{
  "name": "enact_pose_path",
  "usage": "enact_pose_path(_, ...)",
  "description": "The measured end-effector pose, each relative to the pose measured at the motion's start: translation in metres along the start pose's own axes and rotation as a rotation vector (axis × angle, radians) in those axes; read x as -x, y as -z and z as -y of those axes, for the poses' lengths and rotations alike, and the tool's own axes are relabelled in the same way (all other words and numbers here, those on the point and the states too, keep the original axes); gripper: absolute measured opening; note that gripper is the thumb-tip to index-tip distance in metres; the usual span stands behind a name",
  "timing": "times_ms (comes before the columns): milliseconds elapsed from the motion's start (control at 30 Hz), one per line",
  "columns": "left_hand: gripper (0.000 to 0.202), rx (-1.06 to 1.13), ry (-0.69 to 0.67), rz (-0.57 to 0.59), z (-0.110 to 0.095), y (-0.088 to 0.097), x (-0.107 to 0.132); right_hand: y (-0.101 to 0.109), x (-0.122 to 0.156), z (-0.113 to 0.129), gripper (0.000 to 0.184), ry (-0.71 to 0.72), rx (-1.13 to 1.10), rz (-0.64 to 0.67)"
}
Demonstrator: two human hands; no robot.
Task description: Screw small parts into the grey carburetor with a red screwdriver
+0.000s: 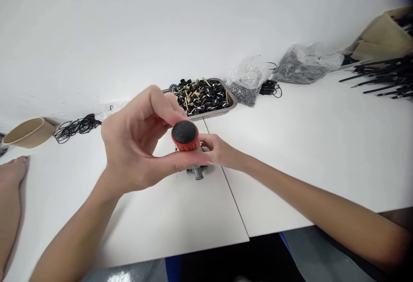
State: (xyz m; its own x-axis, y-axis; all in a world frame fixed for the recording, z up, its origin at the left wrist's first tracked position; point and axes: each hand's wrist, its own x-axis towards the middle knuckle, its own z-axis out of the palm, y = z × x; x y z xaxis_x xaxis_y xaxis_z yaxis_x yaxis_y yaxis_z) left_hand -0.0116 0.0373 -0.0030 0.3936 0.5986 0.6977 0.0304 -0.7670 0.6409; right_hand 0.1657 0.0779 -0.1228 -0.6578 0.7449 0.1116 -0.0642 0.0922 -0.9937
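Note:
My left hand [142, 148] is closed around the red handle [186, 145] of what looks like a screwdriver, with thumb and fingers pinching its sides. The handle stands upright with its black round end cap [185, 132] facing me; its shaft is hidden below. Under it, on the white table, sits a small grey metal part [198, 172] with a short tube sticking out toward me. My right hand [217, 149] is behind the handle, its fingers closed at the metal part's right side. The handle and my left thumb cover much of that grip.
A metal tray [222, 110] of black and brass pieces stands against the wall. Bags of small parts [247, 82], [301, 64], black rings [79, 126], a beige bin [29, 132] and black rods [387, 77] line the back. Another person's arm [9, 204] rests at left.

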Motion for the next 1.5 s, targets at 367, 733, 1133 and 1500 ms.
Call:
enact_pose_path(367,0.03,0.044,0.027,0.049,-0.011,0.001,0.0,-0.002,0.0,0.005,0.031,0.011,0.015,-0.038)
enact_pose_path(733,0.027,-0.053,-0.009,0.004,-0.006,0.004,-0.001,0.001,-0.002,-0.005,0.03,0.033,-0.021,0.007)
enact_pose_path(1133,0.032,-0.171,0.163,-0.529,0.014,0.049,0.002,0.004,0.006,-0.006,0.023,0.362,0.316,-0.074)
enact_pose_path(1500,0.041,-0.293,0.8,-0.317,0.114,0.036,0.09,-0.014,0.017,0.007,0.025,0.604,0.899,-0.007)
